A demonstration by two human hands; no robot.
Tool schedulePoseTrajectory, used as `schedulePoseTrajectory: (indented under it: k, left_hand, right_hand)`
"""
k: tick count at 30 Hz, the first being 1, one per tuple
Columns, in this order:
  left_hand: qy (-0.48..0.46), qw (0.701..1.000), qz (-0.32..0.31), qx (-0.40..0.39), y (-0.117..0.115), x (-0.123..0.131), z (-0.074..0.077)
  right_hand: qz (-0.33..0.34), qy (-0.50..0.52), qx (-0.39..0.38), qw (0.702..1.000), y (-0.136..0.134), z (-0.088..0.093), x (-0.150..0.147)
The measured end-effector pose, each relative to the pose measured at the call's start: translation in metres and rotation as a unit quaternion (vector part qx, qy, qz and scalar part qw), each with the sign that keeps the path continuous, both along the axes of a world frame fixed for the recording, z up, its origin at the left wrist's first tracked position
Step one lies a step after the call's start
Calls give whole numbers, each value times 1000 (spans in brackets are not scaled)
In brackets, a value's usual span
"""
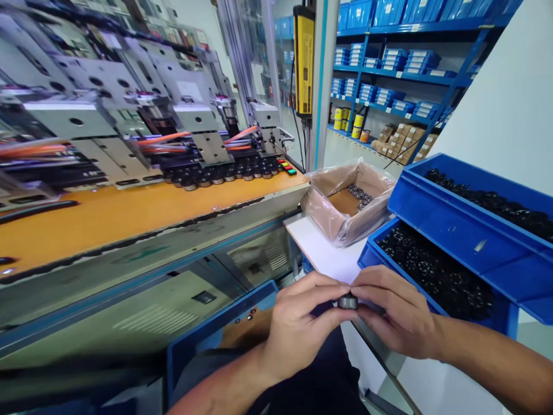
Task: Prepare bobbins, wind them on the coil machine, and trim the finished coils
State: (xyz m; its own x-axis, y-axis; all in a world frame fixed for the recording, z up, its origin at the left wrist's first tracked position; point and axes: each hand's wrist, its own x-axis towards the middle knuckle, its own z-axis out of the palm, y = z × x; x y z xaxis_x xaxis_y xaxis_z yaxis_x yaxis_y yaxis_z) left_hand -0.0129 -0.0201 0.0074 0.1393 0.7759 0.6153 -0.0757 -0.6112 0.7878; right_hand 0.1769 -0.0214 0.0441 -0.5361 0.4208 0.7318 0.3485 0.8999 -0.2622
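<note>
Between my two hands is a small round part with a grey metal rim and a dark top. My left hand pinches it from the left with thumb and fingers. From the right, my right hand grips the same part, thumb below and fingers above. The fingertips of both hands nearly meet and hide much of its top. Just beyond my right hand sits a lower blue bin of black round parts.
An upper blue bin of black parts overhangs the lower one. A plastic-lined cardboard box holds small metal pieces. On the orange bench, several black round parts line up before the machine. Another blue bin stands below the bench.
</note>
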Motion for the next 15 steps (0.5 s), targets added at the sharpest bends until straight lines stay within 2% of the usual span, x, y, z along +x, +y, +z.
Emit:
schedulePoseTrajectory:
  k: [2,4,6,9,11,13,15]
  left_hand:
    - [-73,986,-73,-132,-1,6,-6]
    - [-161,945,-161,-236,0,12,-10]
    - [-222,908,-207,-288,2,17,-12]
    - [-245,881,-231,-331,4,20,-14]
    - [-226,885,-234,-331,5,18,-16]
    - [-168,924,-197,-280,7,12,-17]
    - [-92,972,-133,-172,10,6,-16]
  right_hand:
    - [-21,-1,11,1000,1,-1,1]
    - [-35,-12,26,999,2,-1,2]
    - [-37,-21,44,998,3,0,2]
    - [-39,-17,51,998,4,0,2]
    - [-39,-12,41,998,5,0,2]
    - [-34,-12,36,999,6,0,2]
    - [-32,-11,37,999,6,0,2]
